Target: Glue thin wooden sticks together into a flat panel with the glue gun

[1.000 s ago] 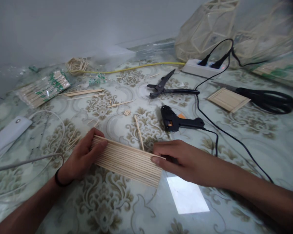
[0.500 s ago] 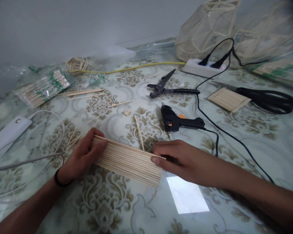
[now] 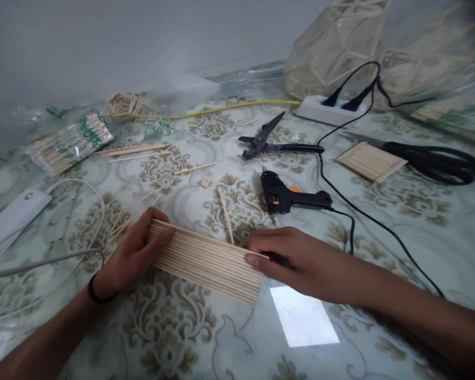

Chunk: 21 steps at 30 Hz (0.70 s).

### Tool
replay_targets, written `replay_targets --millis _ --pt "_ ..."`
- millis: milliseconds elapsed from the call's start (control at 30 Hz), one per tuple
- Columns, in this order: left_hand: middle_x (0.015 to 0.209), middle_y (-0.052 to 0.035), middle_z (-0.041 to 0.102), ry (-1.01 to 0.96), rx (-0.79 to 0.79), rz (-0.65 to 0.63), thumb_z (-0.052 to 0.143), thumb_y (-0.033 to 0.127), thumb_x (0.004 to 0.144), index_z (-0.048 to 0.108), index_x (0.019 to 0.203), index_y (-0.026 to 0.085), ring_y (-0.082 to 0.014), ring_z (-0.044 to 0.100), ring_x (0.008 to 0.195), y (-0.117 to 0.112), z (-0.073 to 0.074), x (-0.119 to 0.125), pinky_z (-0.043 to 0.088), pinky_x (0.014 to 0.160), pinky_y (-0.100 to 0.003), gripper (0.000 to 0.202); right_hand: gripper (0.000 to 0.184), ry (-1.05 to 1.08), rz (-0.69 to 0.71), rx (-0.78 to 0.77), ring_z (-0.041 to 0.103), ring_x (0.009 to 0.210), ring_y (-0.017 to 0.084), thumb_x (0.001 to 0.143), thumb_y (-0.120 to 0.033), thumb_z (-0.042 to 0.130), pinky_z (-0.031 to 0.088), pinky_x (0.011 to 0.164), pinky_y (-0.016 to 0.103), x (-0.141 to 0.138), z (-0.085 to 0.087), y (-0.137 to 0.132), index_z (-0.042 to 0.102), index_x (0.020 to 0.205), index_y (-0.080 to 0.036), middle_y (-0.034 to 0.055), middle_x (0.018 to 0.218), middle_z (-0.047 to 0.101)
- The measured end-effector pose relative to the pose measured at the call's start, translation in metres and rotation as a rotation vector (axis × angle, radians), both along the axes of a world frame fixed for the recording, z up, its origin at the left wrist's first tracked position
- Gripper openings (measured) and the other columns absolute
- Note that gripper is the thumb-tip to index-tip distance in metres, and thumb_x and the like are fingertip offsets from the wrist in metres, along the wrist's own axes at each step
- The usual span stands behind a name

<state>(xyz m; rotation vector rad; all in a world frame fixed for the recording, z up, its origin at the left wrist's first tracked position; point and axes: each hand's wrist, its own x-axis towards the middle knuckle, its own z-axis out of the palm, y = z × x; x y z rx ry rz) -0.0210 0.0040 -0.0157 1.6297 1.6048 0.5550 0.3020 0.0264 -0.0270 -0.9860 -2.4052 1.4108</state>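
A flat panel of thin wooden sticks (image 3: 209,261) laid side by side is held between both hands, low in the middle of the view. My left hand (image 3: 138,248) grips its left end, with the thumb on top and the other fingers mostly hidden behind. At the upper right corner, my right hand (image 3: 288,258) pinches the far edge, where one stick stands along the rim. Just beyond the panel lies a loose wooden stick (image 3: 225,214). A black glue gun (image 3: 279,192) rests on its side past my right hand.
Farther back are black cutting pliers (image 3: 263,141), a white power strip (image 3: 324,110) with plugs, a small wooden square panel (image 3: 370,161) and black scissors (image 3: 431,161). Bagged sticks (image 3: 75,142) lie at left, near a white device (image 3: 18,219) with cables. Stick scraps are scattered between.
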Motion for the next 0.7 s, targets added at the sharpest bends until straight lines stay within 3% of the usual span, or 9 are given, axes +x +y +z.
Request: replay_targets --millis 700 --pt "0.072 0.0048 0.054 0.036 0.023 0.007 0.055 0.061 0.098 0.059 0.101 0.022 -0.0132 0.05 0.064 -0.0012 -0.0004 -0.0012 0.04 0.059 -0.025 0.039 0.055 0.025 -0.01 0.01 0.042 0.07 0.002 0.107 -0.056 0.04 0.032 0.07 0.019 0.0009 -0.0002 0.0013 0.047 0.075 -0.011 0.0004 0.074 0.048"
